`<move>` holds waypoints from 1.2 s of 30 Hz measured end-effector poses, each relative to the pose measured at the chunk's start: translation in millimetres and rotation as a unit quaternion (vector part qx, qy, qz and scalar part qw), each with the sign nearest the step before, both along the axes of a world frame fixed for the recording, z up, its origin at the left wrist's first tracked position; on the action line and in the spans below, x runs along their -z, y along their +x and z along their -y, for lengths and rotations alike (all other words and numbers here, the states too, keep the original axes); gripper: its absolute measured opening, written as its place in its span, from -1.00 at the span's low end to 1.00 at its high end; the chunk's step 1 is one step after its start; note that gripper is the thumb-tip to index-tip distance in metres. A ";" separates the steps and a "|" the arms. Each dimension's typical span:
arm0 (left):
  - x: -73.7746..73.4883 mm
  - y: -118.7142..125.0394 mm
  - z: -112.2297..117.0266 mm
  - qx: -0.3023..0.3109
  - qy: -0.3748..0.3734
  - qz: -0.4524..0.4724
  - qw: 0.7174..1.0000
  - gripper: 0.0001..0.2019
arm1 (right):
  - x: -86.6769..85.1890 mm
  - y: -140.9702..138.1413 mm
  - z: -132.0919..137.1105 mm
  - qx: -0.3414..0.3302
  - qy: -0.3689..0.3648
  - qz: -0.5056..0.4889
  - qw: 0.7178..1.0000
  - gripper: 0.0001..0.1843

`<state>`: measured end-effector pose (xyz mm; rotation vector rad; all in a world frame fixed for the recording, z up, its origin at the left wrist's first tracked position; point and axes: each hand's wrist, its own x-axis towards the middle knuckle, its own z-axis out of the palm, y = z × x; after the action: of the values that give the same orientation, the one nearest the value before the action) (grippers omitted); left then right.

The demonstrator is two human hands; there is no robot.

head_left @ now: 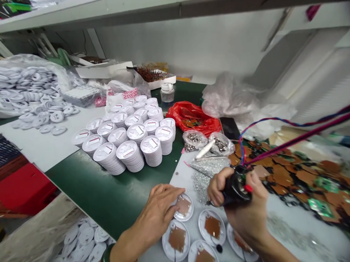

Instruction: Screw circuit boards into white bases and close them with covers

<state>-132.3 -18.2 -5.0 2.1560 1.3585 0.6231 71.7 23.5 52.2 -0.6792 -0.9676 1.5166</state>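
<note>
The right hand (253, 207) gripped a black wired screwdriver (236, 188), and the left hand (157, 206) touched a white round cover (183, 219) on the tabletop (108, 197), its fingers' hold hard to tell, so if the cover slid, the screwdriver could scratch its brown circuit board (184, 206).

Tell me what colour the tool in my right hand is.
The tool is mostly black, with a small red part, as the head view shows.

Scanning for print now, I catch bold red lettering on a crumpled, whitish plastic bag (119, 96), but it's too blurred: I can't read any word here.
</note>
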 end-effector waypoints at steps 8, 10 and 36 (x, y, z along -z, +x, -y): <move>-1.0 9.6 8.2 -0.002 0.037 0.011 0.999 -0.55 | 4.9 -4.3 3.3 -0.016 -0.006 0.007 1.000 -0.45; -6.4 15.3 6.9 -0.007 0.050 0.016 0.999 -0.60 | -3.9 -2.1 6.0 -0.014 0.000 0.002 1.000 -0.45; -14.4 54.9 7.7 -0.022 -0.040 0.182 0.982 -0.88 | -39.0 8.3 26.3 -0.045 -0.002 -0.066 0.997 -0.36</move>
<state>-77.5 -26.0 9.4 1.8401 1.2102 0.9136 80.0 -2.8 91.2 -0.5373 -0.9051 1.6218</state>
